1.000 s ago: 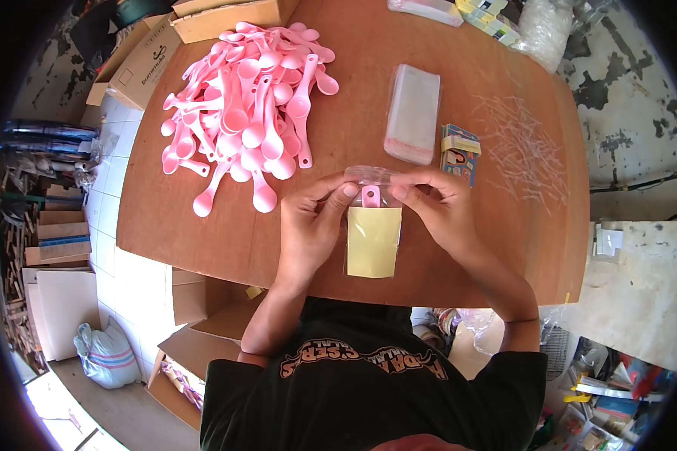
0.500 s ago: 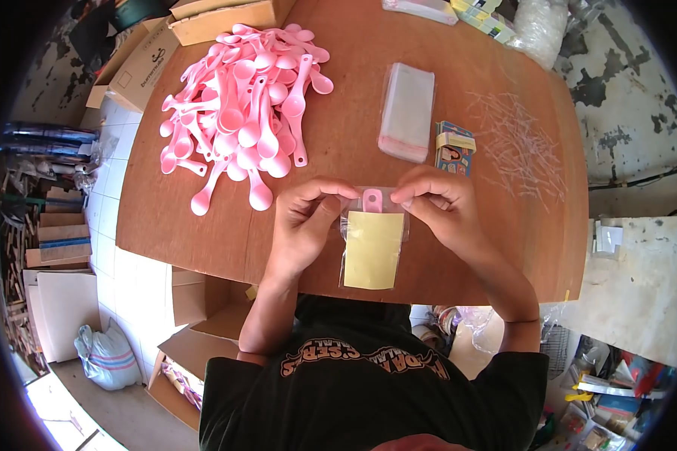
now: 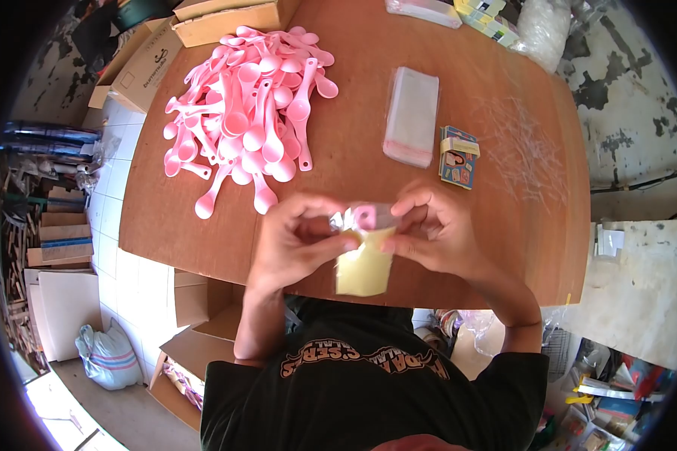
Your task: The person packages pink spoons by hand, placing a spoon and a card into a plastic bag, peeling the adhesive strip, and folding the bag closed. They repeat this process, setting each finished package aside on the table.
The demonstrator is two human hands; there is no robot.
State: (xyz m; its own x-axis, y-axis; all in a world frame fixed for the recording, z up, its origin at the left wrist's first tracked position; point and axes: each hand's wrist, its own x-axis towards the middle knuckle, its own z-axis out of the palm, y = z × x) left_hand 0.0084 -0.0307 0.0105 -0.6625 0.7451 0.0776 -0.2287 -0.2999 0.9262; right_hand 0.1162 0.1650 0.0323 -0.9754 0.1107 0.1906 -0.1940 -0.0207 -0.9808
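Between my two hands is a clear plastic bag (image 3: pixel 384 213) with a pale yellow card (image 3: pixel 363 269) in it. The pink end of a spoon (image 3: pixel 364 217) shows above the card; the rest of the spoon is hidden. My left hand (image 3: pixel 297 237) pinches the bag's left side, thumb over the card. My right hand (image 3: pixel 434 229) grips the right side the same way, thumb on the card's upper right edge. The bag is near the table's front edge. Beyond my left hand lies a heap of pink spoons (image 3: pixel 237 124).
On the wooden table (image 3: pixel 346 90) lie a stack of clear bags (image 3: pixel 412 116), a banded bundle of printed cards (image 3: pixel 458 158) and scattered thin clear strips (image 3: pixel 520 154). Cardboard boxes (image 3: pixel 229 21) stand at the back left. A roll of bubble wrap (image 3: pixel 541 34) is at the back right.
My thumbs have come down onto the card's upper part, and both hands now grip the bag's sides lower down. The bag's top has crumpled, and the card bends slightly.
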